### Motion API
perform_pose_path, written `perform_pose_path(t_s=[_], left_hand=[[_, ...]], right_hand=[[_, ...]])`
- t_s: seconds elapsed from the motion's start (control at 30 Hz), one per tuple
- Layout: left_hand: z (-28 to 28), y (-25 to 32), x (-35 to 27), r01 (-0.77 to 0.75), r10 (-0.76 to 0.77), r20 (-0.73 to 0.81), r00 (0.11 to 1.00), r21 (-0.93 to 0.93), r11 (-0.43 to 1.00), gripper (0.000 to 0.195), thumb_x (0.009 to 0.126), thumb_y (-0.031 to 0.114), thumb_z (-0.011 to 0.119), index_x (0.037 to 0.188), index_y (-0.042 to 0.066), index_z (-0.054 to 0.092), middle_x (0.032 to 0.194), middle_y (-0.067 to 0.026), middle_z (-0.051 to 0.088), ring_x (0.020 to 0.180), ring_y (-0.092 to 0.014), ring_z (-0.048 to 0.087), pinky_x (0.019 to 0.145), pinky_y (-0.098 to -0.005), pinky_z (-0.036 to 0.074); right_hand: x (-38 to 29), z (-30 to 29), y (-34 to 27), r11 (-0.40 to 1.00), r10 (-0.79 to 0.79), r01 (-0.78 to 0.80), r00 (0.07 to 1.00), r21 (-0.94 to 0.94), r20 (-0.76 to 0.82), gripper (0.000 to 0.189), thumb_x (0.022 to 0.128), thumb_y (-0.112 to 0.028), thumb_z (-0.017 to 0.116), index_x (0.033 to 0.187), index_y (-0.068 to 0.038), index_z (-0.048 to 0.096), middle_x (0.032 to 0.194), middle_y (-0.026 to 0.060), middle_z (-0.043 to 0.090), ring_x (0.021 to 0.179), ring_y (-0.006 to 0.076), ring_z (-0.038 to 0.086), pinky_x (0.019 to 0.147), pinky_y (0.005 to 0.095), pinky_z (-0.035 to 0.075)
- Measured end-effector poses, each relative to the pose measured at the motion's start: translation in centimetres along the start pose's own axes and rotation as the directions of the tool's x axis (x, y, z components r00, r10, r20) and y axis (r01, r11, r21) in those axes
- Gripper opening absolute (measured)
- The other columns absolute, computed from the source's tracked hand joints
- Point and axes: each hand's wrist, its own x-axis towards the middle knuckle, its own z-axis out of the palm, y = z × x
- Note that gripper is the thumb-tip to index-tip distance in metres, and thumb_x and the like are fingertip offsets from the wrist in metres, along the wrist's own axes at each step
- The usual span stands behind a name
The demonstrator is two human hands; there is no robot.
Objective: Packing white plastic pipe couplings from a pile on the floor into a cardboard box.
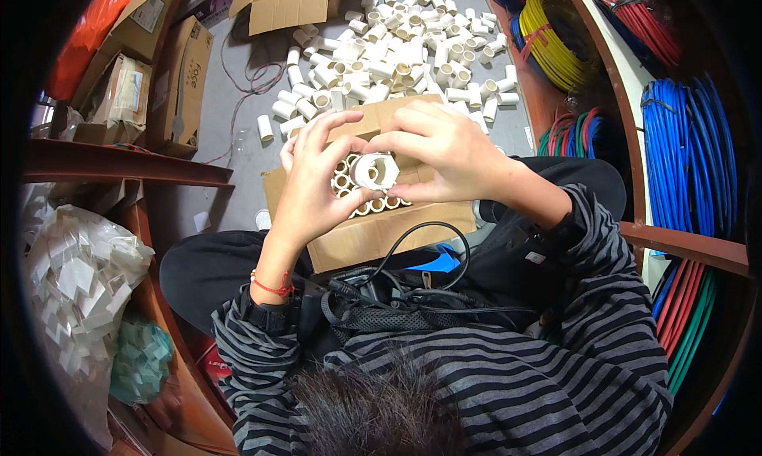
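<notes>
A white plastic pipe fitting (388, 171) with a hexagonal rim is held up between my two hands, its open end facing me. My left hand (312, 185) grips its left side with thumb and fingers. On the other side, the thumb and fingertips of my right hand (455, 149) hold it too. Directly beneath is an open cardboard box (369, 236) with its flaps spread. Short white pipe couplings (377, 206) stand on end in rows inside it, partly hidden by my hands.
Beyond the box, a heap of loose white couplings (393, 57) covers the grey floor (238, 158). Another open carton (292, 6) stands behind. Shelves at right hold blue cable coils (684, 158) and a yellow coil (550, 39). At left are cartons (178, 87) and a clear plastic bag (83, 277).
</notes>
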Motion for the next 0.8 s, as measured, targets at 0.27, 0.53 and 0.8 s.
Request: perform_pose_path(t_s=[0.27,0.53,0.8], left_hand=[[0.1,-0.2,-0.2,-0.02,0.02,0.027,0.999,-0.011,1.0,0.041,0.049,0.02,0.07,0.086,0.013,0.053,0.115,-0.0028,0.04,0.108,-0.025,0.033,0.086,-0.0401,0.02],[0.0,-1.1,0.2,0.039,-0.043,-0.123,0.992,-0.04,0.998,0.028,0.066,0.016,0.06,0.091,0.005,0.055,0.108,-0.0112,0.047,0.098,-0.027,0.046,0.082,-0.0333,0.035],[1.2,-2.1,0.0,0.088,-0.102,-0.143,0.985,-0.101,0.991,0.038,0.064,-0.004,0.049,0.1,0.009,0.054,0.115,-0.0116,0.043,0.102,-0.029,0.044,0.085,-0.0334,0.036]], right_hand=[[0.0,0.1,-0.1,0.998,-0.043,0.044,0.998,-0.038,0.041,0.036,0.053,-0.018,0.066,0.086,-0.011,0.054,0.075,0.0025,0.047,0.07,0.0202,0.048,0.06,0.0302,0.039],[-2.3,4.0,5.4,1.0,0.022,-0.024,0.99,0.009,0.141,0.031,0.052,-0.018,0.063,0.079,-0.007,0.053,0.076,0.0077,0.048,0.075,0.0241,0.049,0.064,0.0326,0.041],[-10.5,14.4,10.3,0.936,0.352,-0.281,0.746,-0.211,0.565,0.028,0.05,-0.017,0.063,0.076,-0.008,0.056,0.076,0.0066,0.05,0.078,0.0233,0.049,0.065,0.0336,0.043]])
